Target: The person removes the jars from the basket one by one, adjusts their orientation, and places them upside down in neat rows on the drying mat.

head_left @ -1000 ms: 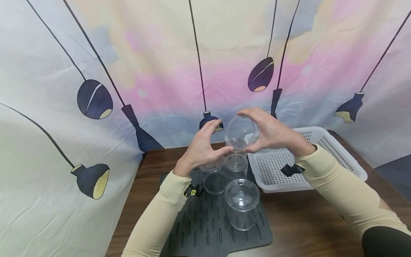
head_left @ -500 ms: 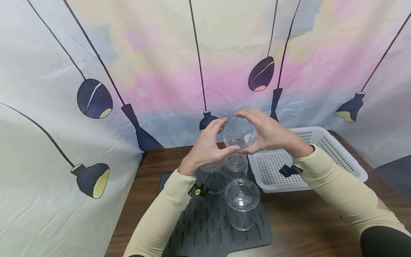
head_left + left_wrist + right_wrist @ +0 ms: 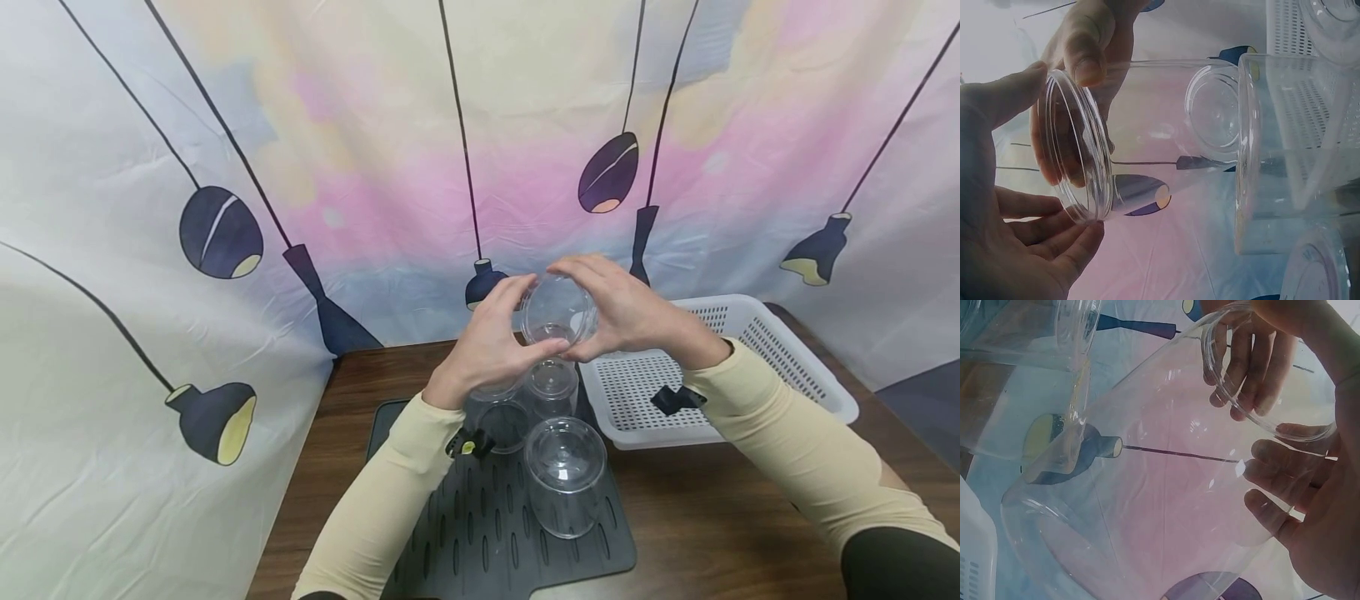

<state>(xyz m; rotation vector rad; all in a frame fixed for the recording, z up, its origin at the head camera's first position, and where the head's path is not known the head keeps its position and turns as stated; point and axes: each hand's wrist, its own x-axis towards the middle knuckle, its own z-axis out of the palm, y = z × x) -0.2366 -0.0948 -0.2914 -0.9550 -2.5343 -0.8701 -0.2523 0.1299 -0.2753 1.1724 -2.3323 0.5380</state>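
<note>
Both hands hold a clear round jar (image 3: 558,308) up over the back of the dark drying mat (image 3: 480,533). My left hand (image 3: 498,337) pinches the ridged lid (image 3: 1100,162) at its edge, thumb on one side and fingers on the other. Around the jar near the lid curls my right hand (image 3: 626,312), partly seen through the clear wall in the right wrist view. Below stand more clear jars: a front jar (image 3: 566,483), a smaller back jar (image 3: 553,387) and a left jar (image 3: 501,427) partly hidden by the left hand and wrist.
A white perforated basket (image 3: 667,400) stands on the wooden table (image 3: 712,517), right of the mat. Behind the table hangs a cloth (image 3: 390,167) printed with lamps. A camera is strapped on each wrist.
My left hand has moved slightly right, closer in on the lid. The jar and right hand have shifted a little left. The jars on the mat have stayed put.
</note>
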